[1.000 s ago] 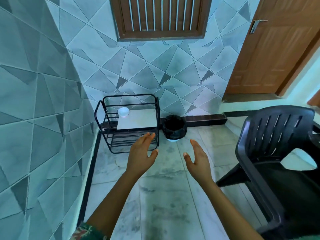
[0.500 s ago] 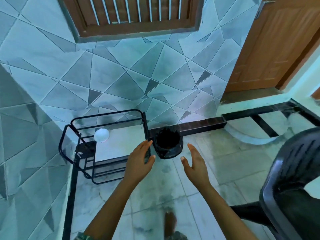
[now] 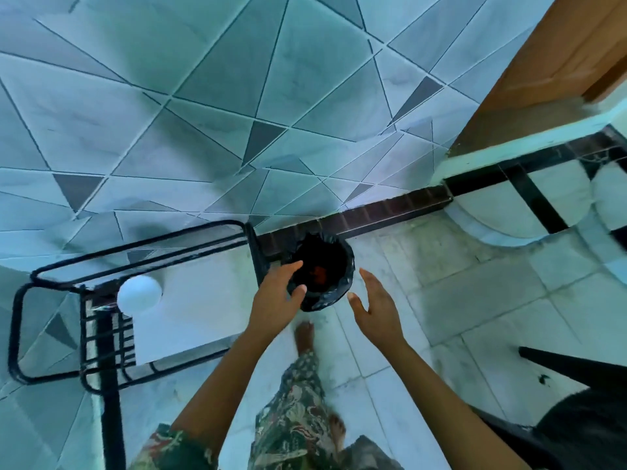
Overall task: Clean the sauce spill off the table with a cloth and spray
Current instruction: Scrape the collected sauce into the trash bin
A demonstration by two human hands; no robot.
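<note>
A small black-framed table (image 3: 47,276) with a white top (image 3: 203,300) stands against the tiled wall at the left. A small white bowl (image 3: 139,295) sits on its far left corner. No cloth, spray bottle or sauce spill shows. My left hand (image 3: 276,296) hangs open over the table's right edge, its fingers next to a black-lined bin (image 3: 322,269). My right hand (image 3: 375,308) is open just right of the bin, empty. Something red lies inside the bin.
A dark plastic chair (image 3: 576,401) stands at the lower right. A wooden door (image 3: 559,62) fills the upper right corner. My patterned trouser leg (image 3: 298,401) and bare foot step on the marble floor (image 3: 475,300) toward the bin.
The view has moved forward and tilted down, so the table and bin are much closer. Both hands stay open and empty, now flanking the bin. A foot has come into view.
</note>
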